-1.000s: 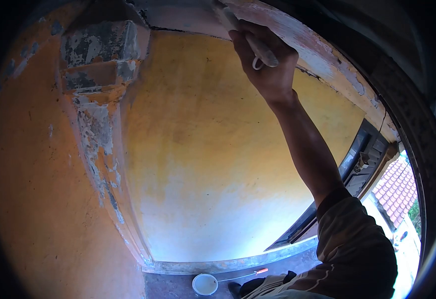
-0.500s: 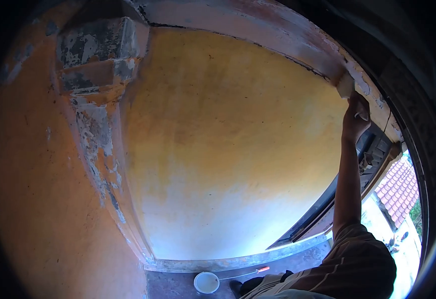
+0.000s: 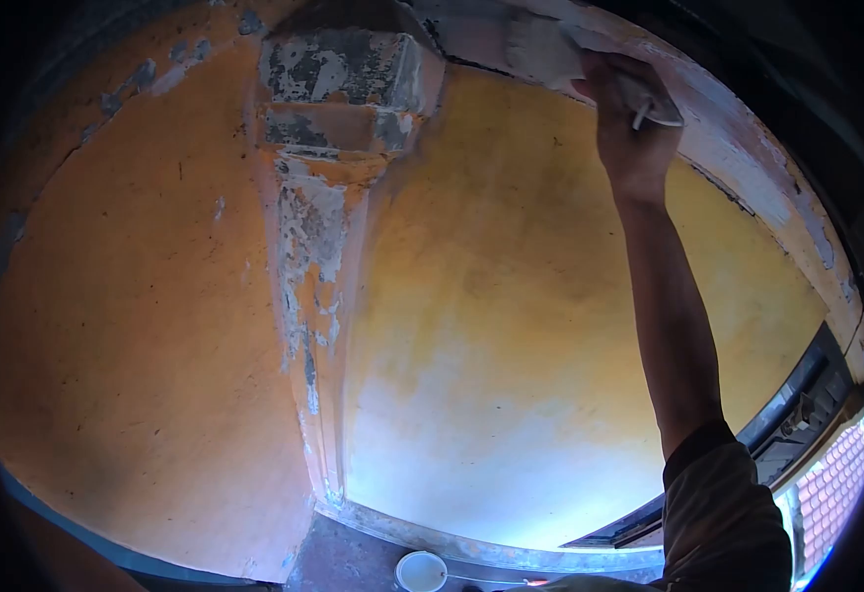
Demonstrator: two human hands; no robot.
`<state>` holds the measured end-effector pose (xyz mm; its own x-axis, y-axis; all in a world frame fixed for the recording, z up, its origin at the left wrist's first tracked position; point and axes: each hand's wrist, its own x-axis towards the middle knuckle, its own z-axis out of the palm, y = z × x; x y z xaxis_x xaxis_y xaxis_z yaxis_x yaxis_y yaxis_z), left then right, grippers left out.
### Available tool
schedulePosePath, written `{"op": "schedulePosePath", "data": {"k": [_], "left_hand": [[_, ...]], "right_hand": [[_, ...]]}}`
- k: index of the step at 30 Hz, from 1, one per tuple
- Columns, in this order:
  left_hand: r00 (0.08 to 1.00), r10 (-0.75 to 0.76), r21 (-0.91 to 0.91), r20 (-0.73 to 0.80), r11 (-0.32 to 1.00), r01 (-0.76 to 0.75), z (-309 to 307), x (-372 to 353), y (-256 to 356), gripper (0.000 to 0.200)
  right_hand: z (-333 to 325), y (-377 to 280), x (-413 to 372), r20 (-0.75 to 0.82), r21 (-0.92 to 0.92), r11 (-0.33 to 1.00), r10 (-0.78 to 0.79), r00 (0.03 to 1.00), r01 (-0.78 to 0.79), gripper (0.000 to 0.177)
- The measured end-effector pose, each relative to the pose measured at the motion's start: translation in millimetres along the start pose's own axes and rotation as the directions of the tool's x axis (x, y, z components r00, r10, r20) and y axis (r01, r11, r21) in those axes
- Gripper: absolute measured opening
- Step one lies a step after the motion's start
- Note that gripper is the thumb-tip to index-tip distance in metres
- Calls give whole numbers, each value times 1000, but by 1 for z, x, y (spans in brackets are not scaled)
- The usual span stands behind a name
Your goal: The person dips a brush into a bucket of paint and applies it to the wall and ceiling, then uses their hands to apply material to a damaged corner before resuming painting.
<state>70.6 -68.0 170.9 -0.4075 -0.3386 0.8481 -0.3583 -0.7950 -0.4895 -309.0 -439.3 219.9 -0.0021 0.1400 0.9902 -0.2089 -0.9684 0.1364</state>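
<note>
Paintbrush point(image 3: 542, 51) showing against pinkish band point(image 3: 738, 163), upper centre; right hand point(image 3: 637, 143) clasping it; left hand out of view, state unknown. I'm judging light, even strokes best near edge of yellow wall point(image 3: 511, 217).

A peeling pillar point(image 3: 315, 222) stands between orange wall point(image 3: 170, 326) and yellow wall point(image 3: 511, 266).

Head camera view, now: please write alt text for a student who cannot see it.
A right hand grips a wide paintbrush raised to the patchy pinkish band above a yellow wall. To the left stands a pillar with flaking paint; a white bucket sits on the floor below.
</note>
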Motion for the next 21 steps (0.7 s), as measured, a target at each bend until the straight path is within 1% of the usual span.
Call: {"op": "schedulePosePath", "data": {"k": [1, 2, 3, 4, 5, 6, 7, 9, 11, 13, 14, 15, 17, 18, 19, 20, 21], "left_hand": [[1000, -11, -44, -15, 999, 11, 3, 10, 12, 90], [999, -38, -78, -30, 996, 36, 2, 20, 21, 89], [996, -63, -119, -59, 991, 56, 4, 31, 31, 88], [994, -67, -144, -82, 988, 55, 3, 39, 38, 86], [992, -72, -168, -106, 984, 54, 2, 49, 45, 85], [990, -70, -198, -125, 979, 44, 2, 58, 53, 84], [988, -61, -220, -144, 975, 28, 1, 67, 59, 83], [985, -54, -248, -165, 969, 12, -2, 81, 67, 80], [984, -40, -275, -173, 961, -9, -4, 90, 73, 77], [982, -30, -279, -187, 960, -23, -8, 95, 75, 75], [982, -26, -282, -189, 959, -29, -10, 96, 77, 73], [980, -29, -281, -198, 959, -28, -12, 96, 79, 72], [976, -93, -259, -195, 965, 40, -12, 88, 91, 69], [967, -162, -235, -196, 965, 114, -6, 80, 101, 67], [953, -230, -211, -196, 959, 188, -1, 72, 110, 65], [952, -257, -168, -163, 959, 230, 9, 67, 110, 61], [949, -278, -139, -147, 956, 259, 11, 63, 116, 59]], "right_hand": [[-14, -2, -3, -41, 22, 999, -25, 999, 26, 15], [-31, -6, -6, -85, -60, 998, -35, 996, 30, 14], [-48, -13, -11, -149, -136, 989, -82, 985, 62, 14], [-70, -14, -14, -161, -261, 951, -215, 963, 168, 14], [-82, -24, -15, -191, -311, 923, -293, 937, 225, 13], [-98, -24, -14, -202, -413, 879, -341, 918, 236, 14], [-95, -28, -12, -262, -327, 907, -355, 897, 264, 14], [-74, -25, -5, -253, -299, 895, -410, 876, 332, 11], [-30, -20, 4, -174, -309, 848, -495, 852, 430, 9], [12, -14, 6, -18, -303, 874, -403, 915, 379, 10], [34, -8, 6, -13, -130, 905, -411, 912, 406, 14], [53, -2, 10, -12, 48, 903, -426, 904, 426, 17], [69, 0, 27, 90, 199, 900, -411, 907, 388, 17], [76, -7, 36, 143, 279, 888, -415, 899, 365, 17], [79, -24, 46, 284, 235, 926, -356, 890, 295, 16], [78, -46, 60, 416, 178, 956, -289, 862, 235, 16], [89, -52, 66, 502, 163, 957, -290, 815, 240, 16]]}}
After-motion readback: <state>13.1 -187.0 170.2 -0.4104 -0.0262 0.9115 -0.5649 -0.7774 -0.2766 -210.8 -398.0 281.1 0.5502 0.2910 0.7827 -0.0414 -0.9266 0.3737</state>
